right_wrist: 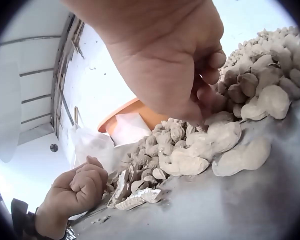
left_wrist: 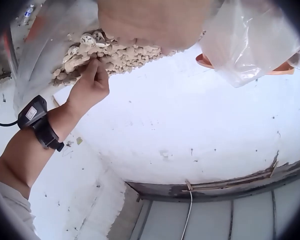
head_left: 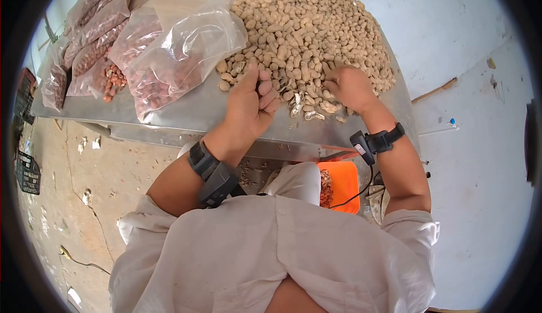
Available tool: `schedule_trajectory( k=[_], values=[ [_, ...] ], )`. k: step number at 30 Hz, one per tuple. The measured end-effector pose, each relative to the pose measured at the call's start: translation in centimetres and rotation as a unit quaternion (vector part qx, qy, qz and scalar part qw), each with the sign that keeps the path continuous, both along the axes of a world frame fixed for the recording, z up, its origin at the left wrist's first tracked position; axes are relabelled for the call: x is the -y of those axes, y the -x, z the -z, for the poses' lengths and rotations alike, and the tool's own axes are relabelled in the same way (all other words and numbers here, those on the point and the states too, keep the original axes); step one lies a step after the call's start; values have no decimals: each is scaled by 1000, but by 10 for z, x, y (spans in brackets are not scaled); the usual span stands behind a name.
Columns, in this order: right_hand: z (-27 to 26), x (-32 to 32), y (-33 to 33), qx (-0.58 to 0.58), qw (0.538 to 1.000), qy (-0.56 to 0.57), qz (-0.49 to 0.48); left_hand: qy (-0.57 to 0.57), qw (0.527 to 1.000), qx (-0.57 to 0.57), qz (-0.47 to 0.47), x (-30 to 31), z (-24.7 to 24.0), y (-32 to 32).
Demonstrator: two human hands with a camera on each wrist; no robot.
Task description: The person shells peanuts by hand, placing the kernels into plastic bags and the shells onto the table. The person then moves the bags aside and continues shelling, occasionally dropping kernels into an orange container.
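A big heap of unshelled peanuts (head_left: 316,30) covers the right part of a metal table (head_left: 186,122). At the heap's near right side, my right hand (head_left: 351,88) reaches in with bent fingers. Its thumb and fingertips pinch at a peanut among the pods in the right wrist view, where the hand (right_wrist: 165,65) largely covers it. My left hand (head_left: 252,99) hovers by the near left edge of the heap, fingers curled in and thumb upward; its palm is hidden. Between the hands lie split, pale-lined peanut shells (head_left: 296,105).
Clear plastic bags of red shelled peanuts (head_left: 164,78) lie on the table's left, beside stacked filled bags (head_left: 101,27). Loose red kernels (head_left: 114,80) spill near them. Below the table edge stands an orange basin (head_left: 345,180). A black crate (head_left: 28,173) sits far left.
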State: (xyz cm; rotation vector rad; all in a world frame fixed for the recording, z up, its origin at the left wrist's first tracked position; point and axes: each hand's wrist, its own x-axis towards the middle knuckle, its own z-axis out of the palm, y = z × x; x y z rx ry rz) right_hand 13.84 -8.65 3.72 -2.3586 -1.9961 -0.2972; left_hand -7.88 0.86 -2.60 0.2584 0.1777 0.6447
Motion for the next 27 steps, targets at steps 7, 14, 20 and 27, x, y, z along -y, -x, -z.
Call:
schedule_trajectory(
  k=[7,14,20,27],
  values=[
    [2,-7,5,63,997,52,-4,-82,997,-1,-18,3,3,1],
    [0,-17,4,28,993,107,49,-107,994,7,-9,4,7,1],
    [0,-20,6,19,994,97,36,-112,994,0,-4,4,8,1],
    [-18,-18,9,-118,992,-19,-42,-124,992,-8,6,4,8,0]
  ],
)
